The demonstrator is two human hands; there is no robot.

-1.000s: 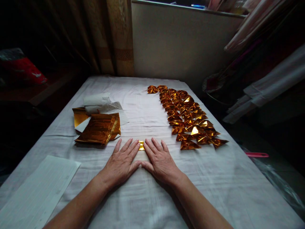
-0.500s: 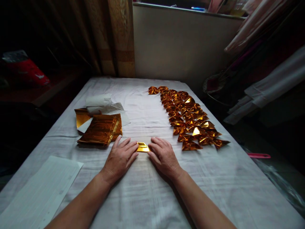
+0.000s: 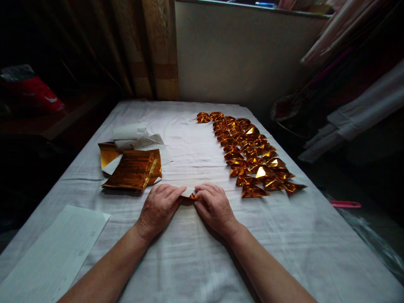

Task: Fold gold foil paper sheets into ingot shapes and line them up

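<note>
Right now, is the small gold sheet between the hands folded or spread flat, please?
Folded: the gold sheet shows only as a small strip, white side up, pinched between left hand and right hand.

A dim domestic room: cloth-covered bench (image 3: 189, 261) beneath a windowsill (image 3: 252, 5), patterned curtain (image 3: 158, 50) at left, hanging garments (image 3: 362, 109) at right, rows of folded gold-foil papers (image 3: 249, 153) laid out.

Small gold foil piece (image 3: 190, 194) sits on the white cloth between the two hands, at the near middle of the table. Mostly hidden by the fingertips; only a pale, whitish top surface and a sliver of gold-brown edge at its near side show. Looks folded and small, partly lifted off the cloth; exact shape cannot be told. Pinched from both sides.
</note>
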